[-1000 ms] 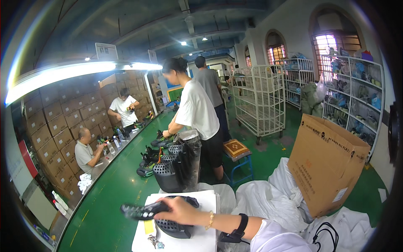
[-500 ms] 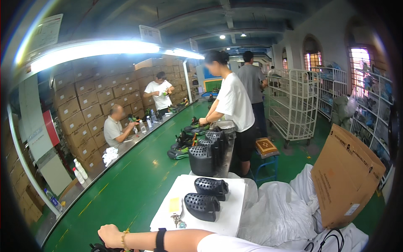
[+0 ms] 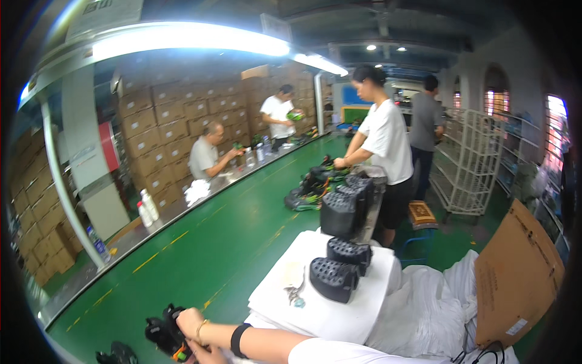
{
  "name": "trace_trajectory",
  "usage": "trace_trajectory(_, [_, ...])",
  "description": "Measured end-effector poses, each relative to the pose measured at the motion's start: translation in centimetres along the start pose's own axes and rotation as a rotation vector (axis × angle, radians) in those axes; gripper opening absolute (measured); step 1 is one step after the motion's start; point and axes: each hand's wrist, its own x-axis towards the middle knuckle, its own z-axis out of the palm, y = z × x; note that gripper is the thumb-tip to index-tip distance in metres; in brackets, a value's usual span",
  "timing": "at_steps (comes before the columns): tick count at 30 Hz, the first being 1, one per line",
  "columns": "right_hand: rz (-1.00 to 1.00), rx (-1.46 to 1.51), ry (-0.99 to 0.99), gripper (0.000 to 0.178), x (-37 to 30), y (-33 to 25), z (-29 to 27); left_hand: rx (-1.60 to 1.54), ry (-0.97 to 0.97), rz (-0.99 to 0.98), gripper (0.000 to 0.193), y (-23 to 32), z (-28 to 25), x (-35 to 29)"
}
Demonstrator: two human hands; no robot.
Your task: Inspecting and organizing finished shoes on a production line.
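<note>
At the lower left, my right hand [image 3: 191, 323] is closed on the upper part of a black shoe [image 3: 159, 333] with orange and green trim. My left hand [image 3: 207, 353] shows at the bottom edge, against the shoe's near side with its fingers bent round it; part of this hand is cut off. Beyond the hands' left lies another dark shoe [image 3: 118, 353] on the green work surface. To the right of my hands, two black perforated moulded shoe-shaped pieces [image 3: 333, 279] stand on a white stack [image 3: 276, 303], near a small bunch of keys [image 3: 295, 297].
A long green conveyor table [image 3: 200, 242] runs away from me. Larger black perforated pieces [image 3: 339, 213] and several dark shoes [image 3: 306, 194] stand along its right side, by a co-worker in white [image 3: 388, 139]. An open carton [image 3: 515, 279] and white sheeting [image 3: 418, 303] lie to the right.
The view has swung left and down, so the scene sits farther right. My left hand and more of the shoe have come into sight beside my right hand.
</note>
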Motion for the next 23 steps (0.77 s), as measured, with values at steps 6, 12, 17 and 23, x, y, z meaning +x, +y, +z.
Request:
trace_trajectory(6, [0.3,0.078,0.011,0.016,1.6,0.5,1.2,-0.045,0.062,0.01,0.06,6.7,0.9,-0.6])
trace_trajectory(12, [0.211,0.236,-0.183,0.02,1.5,0.6,-1.8,0.235,0.095,0.062,0.047,5.8,-0.8,-0.5])
trace_trajectory(17, [0.135,0.219,-0.196,0.018,1.4,-0.9,-2.4,0.116,0.068,-0.075,0.043,6.8,-1.2,-0.9])
trace_trajectory(23, [0.175,0.259,-0.156,0.019,3.0,-0.1,-0.3,0.077,0.023,-0.111,0.042,5.2,-0.6,-0.8])
